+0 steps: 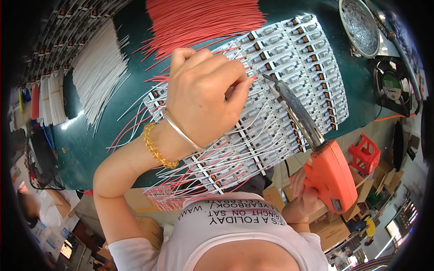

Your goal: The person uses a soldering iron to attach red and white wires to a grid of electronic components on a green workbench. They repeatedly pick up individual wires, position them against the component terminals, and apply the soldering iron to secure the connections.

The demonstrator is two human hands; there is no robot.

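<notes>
My left hand (205, 92) is over the panel of small circuit boards (289, 63), its thumb and forefinger pinched together. A bit of red wire (254, 77) shows at the fingertips; the rest is hidden by the hand. In my right hand (304, 193) is an orange soldering gun (334, 176), held by its handle. Its dark tip points up and left, close to the left fingertips, above the boards. White and red wires (212, 165) trail from the boards at the near left side of the panel.
A stack of red wires (203, 25) lies at the back, with a bundle of white wires (99, 72) left of it. At the far right are a round metal dish (360, 27) and a black fan (391, 86). A red stool (364, 153) and cardboard boxes (332, 232) stand below.
</notes>
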